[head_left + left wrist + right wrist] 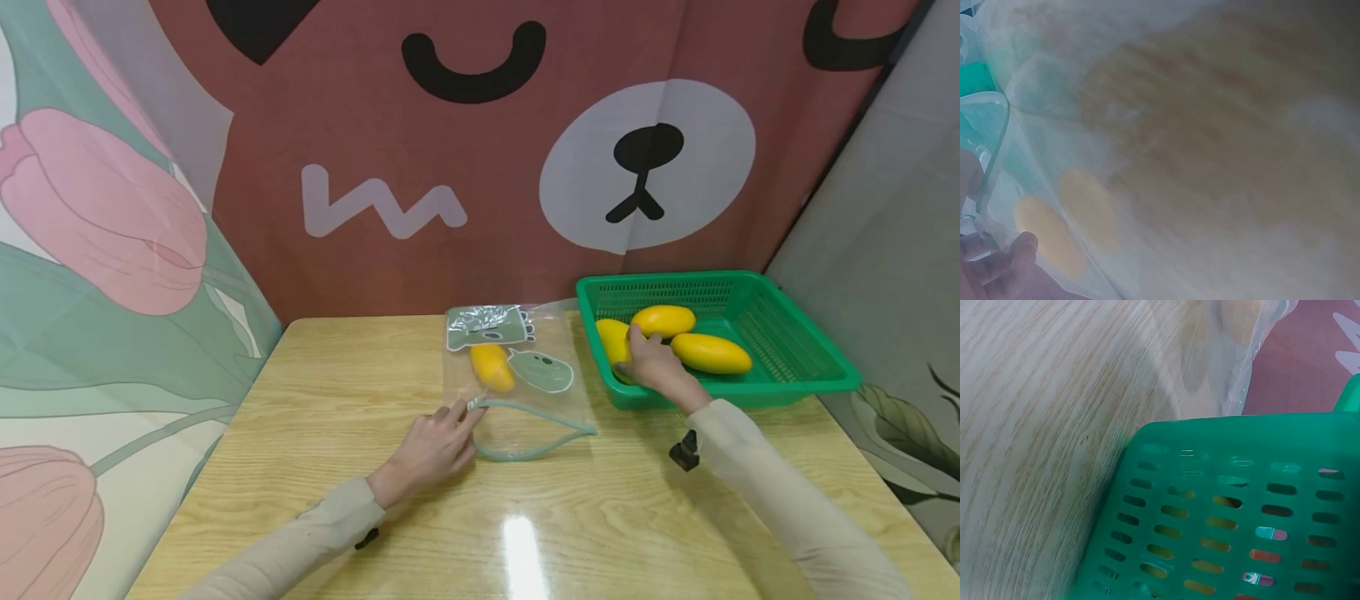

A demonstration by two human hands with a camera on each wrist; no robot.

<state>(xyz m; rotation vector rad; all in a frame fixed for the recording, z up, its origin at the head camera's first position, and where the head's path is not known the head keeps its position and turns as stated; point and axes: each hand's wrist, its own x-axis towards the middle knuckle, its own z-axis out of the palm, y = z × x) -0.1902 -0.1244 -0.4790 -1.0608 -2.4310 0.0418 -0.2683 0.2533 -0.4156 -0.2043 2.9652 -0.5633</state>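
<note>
Mostly transparent bag (pixel 543 400), green-edged, agape

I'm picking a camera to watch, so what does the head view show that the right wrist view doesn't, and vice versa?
Only the head view shows the left hand pinching the edge of the clear bag, the tulip curtain and, clearly, the right hand on a yellow fruit.
Only the right wrist view shows yellow patches through slots in the green basket.
Both show the basket, the bag, the wooden table and the reddish backdrop.
</note>
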